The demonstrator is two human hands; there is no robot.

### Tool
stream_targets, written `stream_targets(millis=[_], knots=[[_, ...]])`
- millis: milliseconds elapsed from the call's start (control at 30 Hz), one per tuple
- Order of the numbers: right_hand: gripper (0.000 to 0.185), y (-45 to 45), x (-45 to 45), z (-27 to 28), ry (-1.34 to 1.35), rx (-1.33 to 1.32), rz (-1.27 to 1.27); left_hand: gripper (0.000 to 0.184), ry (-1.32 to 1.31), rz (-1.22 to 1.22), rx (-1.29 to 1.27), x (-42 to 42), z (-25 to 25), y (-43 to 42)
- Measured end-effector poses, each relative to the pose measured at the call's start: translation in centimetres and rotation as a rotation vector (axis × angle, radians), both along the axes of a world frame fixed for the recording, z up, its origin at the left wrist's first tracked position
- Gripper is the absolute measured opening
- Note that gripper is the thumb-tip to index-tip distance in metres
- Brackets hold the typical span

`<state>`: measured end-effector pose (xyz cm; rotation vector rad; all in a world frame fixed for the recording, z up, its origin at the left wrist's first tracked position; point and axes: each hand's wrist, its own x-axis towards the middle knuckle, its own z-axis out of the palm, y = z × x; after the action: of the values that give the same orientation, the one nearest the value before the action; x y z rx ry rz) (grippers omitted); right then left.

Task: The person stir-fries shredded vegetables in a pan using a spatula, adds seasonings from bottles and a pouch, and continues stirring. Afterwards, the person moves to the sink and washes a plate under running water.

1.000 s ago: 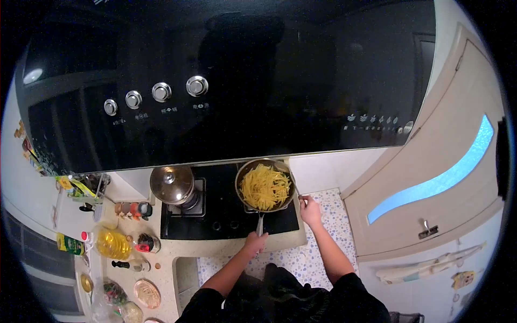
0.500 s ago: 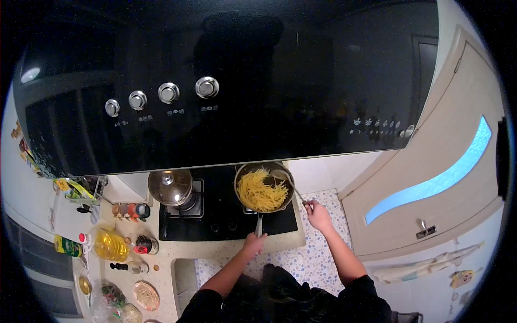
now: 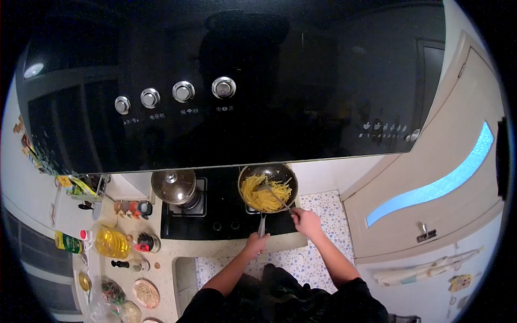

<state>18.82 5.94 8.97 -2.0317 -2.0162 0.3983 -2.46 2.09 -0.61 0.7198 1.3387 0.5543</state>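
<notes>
On the right burner sits a dark wok [image 3: 284, 172] holding thin yellow strips [image 3: 258, 197], perhaps shredded potato. My left hand [image 3: 255, 245] is closed around the wok's handle [image 3: 262, 224] at the stove's front edge. A long-handled metal spatula [image 3: 281, 202] is gripped in my right hand [image 3: 306, 222], just right of the wok. Its head lies in among the strips near the wok's middle, partly covered, so its exact shape is unclear.
A lidded pot [image 3: 173, 189] stands on the left burner. The black range hood [image 3: 301, 124] overhangs the stove. Along the left counter are spice jars [image 3: 132, 208], an oil bottle [image 3: 112, 242], a dark-capped bottle [image 3: 146, 242] and a plate [image 3: 146, 293]. A door [image 3: 409, 188] is at right.
My right hand has moved left and slightly down, bringing the spatula head from the wok's right side into the middle. The strips have shifted, baring the wok's far right wall.
</notes>
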Motion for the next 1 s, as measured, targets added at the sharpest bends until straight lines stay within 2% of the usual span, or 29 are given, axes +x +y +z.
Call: stream_targets(millis=[167, 267, 333, 400, 533, 700, 767, 900, 1000], knots=[[0.023, -3.8, 3.5, 7.5, -0.091, 0.014, 0.033, 0.030, 0.043, -0.015, -0.010, -0.1, 0.8, 0.0], [0.023, -4.4, 5.2, 10.2, -0.062, -0.099, 0.052, 0.031, 0.074, -0.032, 0.002, -0.2, 1.0, 0.0], [0.025, -4.0, 5.4, 9.2, -0.068, -0.111, 0.073, 0.032, 0.083, -0.041, 0.009, -0.2, 0.3, 0.0], [0.025, -2.7, 5.3, 5.4, -0.046, -0.077, 0.092, 0.032, 0.067, -0.036, 0.005, -0.2, -0.7, 0.0], [0.025, -0.4, 2.7, 1.2, 0.047, -0.030, -0.037, 0.035, 0.080, -0.044, -0.006, -0.3, -1.3, 0.3], [0.024, 3.4, 0.3, -2.4, 0.142, 0.232, -0.117, 0.037, 0.185, -0.111, 0.016, -0.1, -1.3, 0.4], [0.025, 4.6, -1.1, -4.2, 0.166, 0.259, -0.124, 0.038, 0.177, -0.131, -0.001, -0.3, -0.4, 0.4], [0.026, 3.1, -1.8, -4.3, 0.054, 0.119, -0.090, 0.038, 0.215, -0.135, -0.023, -0.4, 2.2, 0.4], [0.025, -0.2, -0.7, -1.6, -0.052, 0.091, -0.013, 0.033, 0.152, -0.112, -0.009, -0.3, 0.9, 0.4]])
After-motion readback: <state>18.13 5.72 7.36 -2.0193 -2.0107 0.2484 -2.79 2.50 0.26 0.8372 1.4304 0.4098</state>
